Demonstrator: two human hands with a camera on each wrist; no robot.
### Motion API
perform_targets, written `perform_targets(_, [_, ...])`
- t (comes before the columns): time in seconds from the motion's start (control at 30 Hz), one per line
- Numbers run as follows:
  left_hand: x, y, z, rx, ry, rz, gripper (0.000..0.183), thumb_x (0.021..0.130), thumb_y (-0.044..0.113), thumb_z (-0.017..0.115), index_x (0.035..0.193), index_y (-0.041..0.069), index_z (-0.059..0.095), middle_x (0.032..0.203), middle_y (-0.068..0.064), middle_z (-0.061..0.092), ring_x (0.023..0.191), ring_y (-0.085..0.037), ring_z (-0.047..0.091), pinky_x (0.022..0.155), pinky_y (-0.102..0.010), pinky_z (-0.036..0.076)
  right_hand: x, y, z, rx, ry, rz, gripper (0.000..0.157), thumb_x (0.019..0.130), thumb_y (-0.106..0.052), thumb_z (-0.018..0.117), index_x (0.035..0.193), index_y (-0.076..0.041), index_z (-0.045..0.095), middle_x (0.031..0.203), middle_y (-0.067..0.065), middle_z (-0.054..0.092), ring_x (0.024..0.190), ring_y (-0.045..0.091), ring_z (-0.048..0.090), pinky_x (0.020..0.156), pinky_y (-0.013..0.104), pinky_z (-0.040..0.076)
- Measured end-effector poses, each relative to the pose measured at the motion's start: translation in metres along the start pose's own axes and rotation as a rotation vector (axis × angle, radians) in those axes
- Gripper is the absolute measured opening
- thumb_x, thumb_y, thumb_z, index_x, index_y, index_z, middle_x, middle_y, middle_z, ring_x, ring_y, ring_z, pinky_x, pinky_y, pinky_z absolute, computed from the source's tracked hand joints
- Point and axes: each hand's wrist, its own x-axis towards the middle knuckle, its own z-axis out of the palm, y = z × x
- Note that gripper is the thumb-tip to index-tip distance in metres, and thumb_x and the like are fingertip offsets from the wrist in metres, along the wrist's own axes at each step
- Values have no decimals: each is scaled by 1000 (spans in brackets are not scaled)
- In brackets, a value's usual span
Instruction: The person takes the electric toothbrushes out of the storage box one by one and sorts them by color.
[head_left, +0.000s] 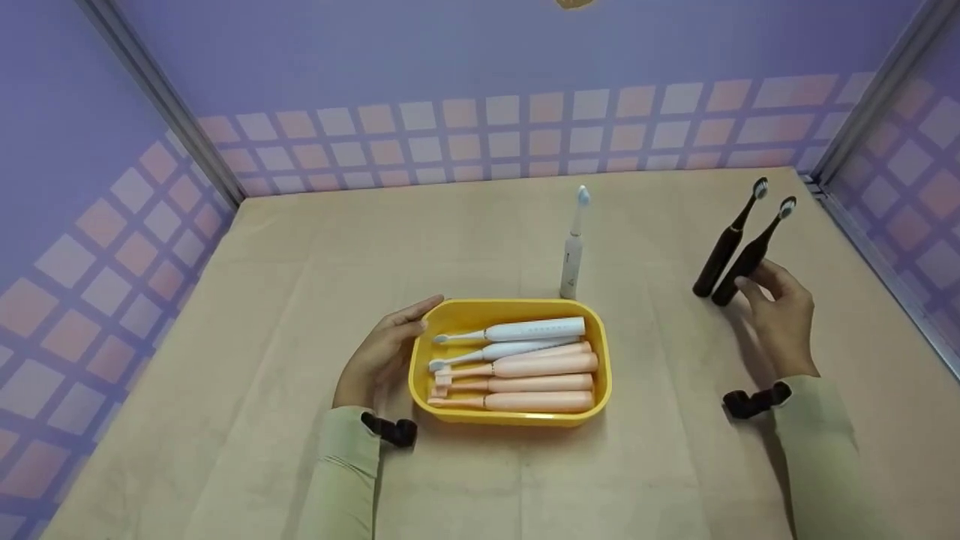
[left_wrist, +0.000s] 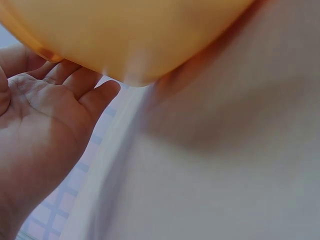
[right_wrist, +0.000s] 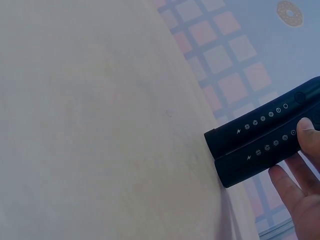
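Observation:
My right hand [head_left: 784,315] pinches the lower handle of a black electric toothbrush [head_left: 744,271], its thumb on the front. It stands upright at the table's right side; a second black electric toothbrush [head_left: 718,262] stands close on its left. In the right wrist view, the handle [right_wrist: 260,155] in my fingers lies alongside the other handle [right_wrist: 260,119], both with a row of small round marks. My left hand [head_left: 379,352] grips the left end of a yellow plastic bin [head_left: 517,418], fingers at its upper left corner. White electric toothbrushes [head_left: 534,328] and pink ones [head_left: 538,402] lie inside.
A white electric toothbrush [head_left: 571,264] stands upright just behind the bin. The cloth-covered table [head_left: 360,247] meets a purple wall with pink and white squares [head_left: 420,116] at the back. Metal rails [head_left: 885,277] run along the right edge.

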Motion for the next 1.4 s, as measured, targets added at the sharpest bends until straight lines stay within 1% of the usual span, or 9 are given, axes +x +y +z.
perform_targets(0.3, [0,0,0,-2,12,-7,54,99,7,42,151,4,28,155,-15,32,131,-19,48,107,-31,43,-1,-1,-1,-62,-44,16,49,94,-30,59,140,-14,50,127,-6,62,115,-3,54,93,8,44])
perform_targets(0.5, [-2,0,0,33,5,0,53,100,10,42,151,6,29,156,-13,30,133,-19,46,105,-29,45,-2,-2,-3,-69,-88,52,55,95,-36,56,145,-17,44,137,2,56,127,10,50,104,20,42])
perform_targets(0.57, [-2,-1,-1,38,0,8,53,100,11,43,151,6,30,155,-14,31,131,-19,48,104,-29,45,-2,-2,-3,-57,-94,59,56,95,-36,56,146,-17,42,139,3,54,128,12,49,104,19,41])
perform_targets(0.63, [0,-4,-3,50,-11,19,54,100,14,45,151,6,30,155,-12,33,130,-17,49,104,-29,46,-2,-2,-4,-43,-91,61,56,95,-36,56,146,-17,42,140,4,53,128,12,49,100,13,41])
perform_targets(0.73, [2,-7,-7,55,-24,28,56,99,18,48,151,8,31,154,-11,36,129,-16,51,103,-29,46,-2,-2,-4,-6,-62,44,54,94,-32,59,144,-16,45,139,3,54,124,10,51,92,6,42])
perform_targets(0.83, [3,-9,-9,50,-28,30,56,98,20,50,151,9,33,153,-9,37,128,-15,52,103,-28,47,-1,-2,-4,32,-19,28,52,93,-27,62,142,-14,48,136,0,55,118,7,53,88,6,43])
perform_targets(0.97, [1,-6,-6,57,-21,34,55,99,17,47,151,6,31,153,-11,36,129,-16,51,103,-28,46,0,-8,-4,94,51,43,50,92,-21,64,139,-12,49,124,-9,57,111,4,54,85,6,44])
perform_targets(1.23, [-1,0,1,33,31,-17,52,100,11,41,151,8,32,155,-12,33,136,-21,43,107,-30,43,-4,-26,-4,220,215,11,38,90,-17,66,126,-13,57,107,-10,60,99,2,55,81,12,44])
perform_targets(1.4, [0,0,1,30,12,3,52,100,8,40,151,4,29,157,-14,29,138,-23,40,107,-29,42,-4,-34,-1,287,305,-15,27,88,-15,69,114,-11,62,96,-11,60,93,3,56,82,18,43])
